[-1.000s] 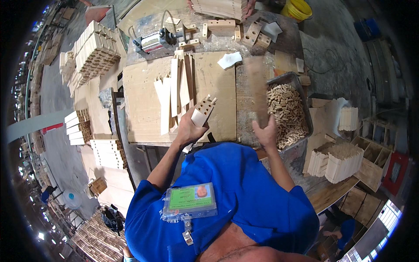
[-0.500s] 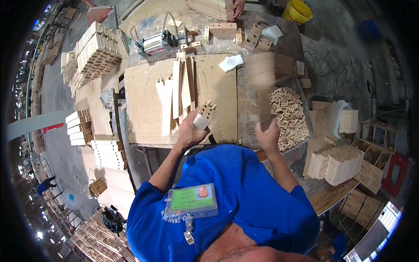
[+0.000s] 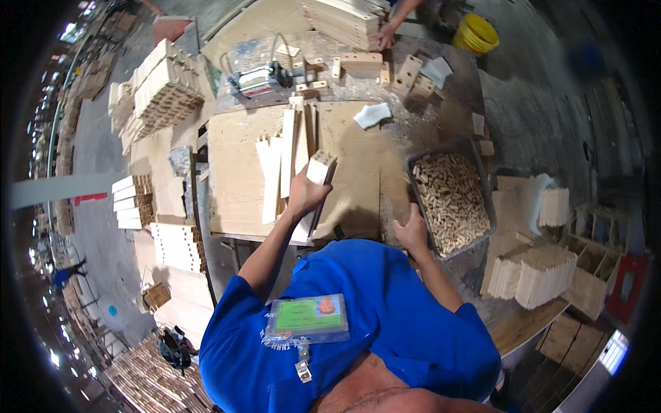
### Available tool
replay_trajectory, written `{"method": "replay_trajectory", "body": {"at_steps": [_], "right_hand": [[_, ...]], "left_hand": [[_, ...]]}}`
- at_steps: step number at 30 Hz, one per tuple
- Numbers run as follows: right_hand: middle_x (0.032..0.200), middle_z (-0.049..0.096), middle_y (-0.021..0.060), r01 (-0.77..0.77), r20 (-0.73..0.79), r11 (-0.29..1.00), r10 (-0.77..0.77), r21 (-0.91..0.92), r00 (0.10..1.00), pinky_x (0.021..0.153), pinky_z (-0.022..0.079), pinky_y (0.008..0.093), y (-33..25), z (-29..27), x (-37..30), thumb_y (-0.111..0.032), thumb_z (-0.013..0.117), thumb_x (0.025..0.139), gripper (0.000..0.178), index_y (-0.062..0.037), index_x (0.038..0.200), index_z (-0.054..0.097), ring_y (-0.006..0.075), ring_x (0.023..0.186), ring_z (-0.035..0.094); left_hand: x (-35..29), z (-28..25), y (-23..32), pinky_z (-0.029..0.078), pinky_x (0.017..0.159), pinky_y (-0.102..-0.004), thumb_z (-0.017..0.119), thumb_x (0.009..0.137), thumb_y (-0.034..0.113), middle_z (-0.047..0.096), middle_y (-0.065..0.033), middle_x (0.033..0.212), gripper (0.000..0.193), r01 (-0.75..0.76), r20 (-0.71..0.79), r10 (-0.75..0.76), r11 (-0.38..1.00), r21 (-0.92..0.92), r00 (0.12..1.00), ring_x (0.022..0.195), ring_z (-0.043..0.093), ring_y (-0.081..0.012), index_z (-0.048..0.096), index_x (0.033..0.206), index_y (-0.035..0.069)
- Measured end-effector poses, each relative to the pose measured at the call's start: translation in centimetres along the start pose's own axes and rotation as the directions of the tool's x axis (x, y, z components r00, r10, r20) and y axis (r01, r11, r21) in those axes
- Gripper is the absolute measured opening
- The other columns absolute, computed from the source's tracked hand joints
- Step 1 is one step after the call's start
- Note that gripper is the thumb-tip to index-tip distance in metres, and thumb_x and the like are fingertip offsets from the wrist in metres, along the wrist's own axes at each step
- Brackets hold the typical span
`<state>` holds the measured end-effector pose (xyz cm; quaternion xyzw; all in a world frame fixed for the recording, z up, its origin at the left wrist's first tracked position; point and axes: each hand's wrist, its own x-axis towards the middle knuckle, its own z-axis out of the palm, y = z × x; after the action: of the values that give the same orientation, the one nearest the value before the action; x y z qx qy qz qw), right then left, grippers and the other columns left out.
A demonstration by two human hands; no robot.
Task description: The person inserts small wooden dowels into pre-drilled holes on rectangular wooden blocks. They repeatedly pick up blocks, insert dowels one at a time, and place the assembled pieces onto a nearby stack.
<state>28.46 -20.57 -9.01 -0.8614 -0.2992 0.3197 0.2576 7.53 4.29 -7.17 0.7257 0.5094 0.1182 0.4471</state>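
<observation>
My left hand [image 3: 308, 195] is wrapped round a short bundle of pale wooden slats [image 3: 321, 170], tilted upward, with small holes or pegs at its far end. In my right hand [image 3: 412, 233] is a wooden mallet [image 3: 394, 180], smeared by motion, beside the left wall of the dowel tray. Several longer wooden slats [image 3: 273, 180] lie on the cardboard sheet [image 3: 354, 155], just left of the bundle. The dark tray [image 3: 491, 199] to the right holds a heap of short wooden dowels [image 3: 451, 203].
A metal clamp device [image 3: 258, 81] and drilled wood blocks [image 3: 361, 63] stand at the back, near a white cloth [image 3: 372, 115]. Another person's hand [image 3: 387, 34] touches a slat stack [image 3: 341, 20]. More stacks [image 3: 169, 89] stand left and right [image 3: 533, 275]. A yellow bucket [image 3: 476, 34] stands far right.
The mallet has swung down and leftward, nearer the bundle. My left hand has tilted the bundle, so its long side now shows. The whole view has shifted slightly.
</observation>
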Motion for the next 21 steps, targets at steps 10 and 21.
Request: {"method": "replay_trajectory", "body": {"at_steps": [10, 21], "right_hand": [[0.136, 0.065, 0.0336, 0.021, 0.111, 0.969, 0.007, -0.245, 0.994, 0.103, 0.051, 0.0507, 3.7, 4.7, 0.4, -0.031, 0.083, 0.087, 0.068, 0.0076, 0.137, 0.060, 0.0486, 0.125, 0.063], [0.134, 0.061, 0.0242, 0.015, -0.289, 0.956, -0.103, -0.292, 0.952, 0.100, 0.051, 0.0524, 5.3, -0.2, 6.0, -0.029, 0.068, 0.101, 0.051, -0.0047, 0.144, 0.057, 0.0434, 0.120, 0.063]], "left_hand": [[6.5, -3.8, 3.8, 0.061, 0.083, -0.0525, 0.074, 0.072, 0.030, 0.076, -0.0290, 0.097, 0.056, 0.214, -0.117, -0.203, 0.973, 0.089, 0.972, 0.091, 0.076, -0.0428, 0.073, 0.118, -0.001], [-0.9, -4.6, 2.0, 0.057, 0.095, -0.0481, 0.084, 0.072, 0.024, 0.073, -0.0302, 0.112, 0.071, -0.045, 0.006, 0.046, 0.987, -0.156, 0.999, 0.107, 0.072, -0.0423, 0.059, 0.133, 0.000]]}}
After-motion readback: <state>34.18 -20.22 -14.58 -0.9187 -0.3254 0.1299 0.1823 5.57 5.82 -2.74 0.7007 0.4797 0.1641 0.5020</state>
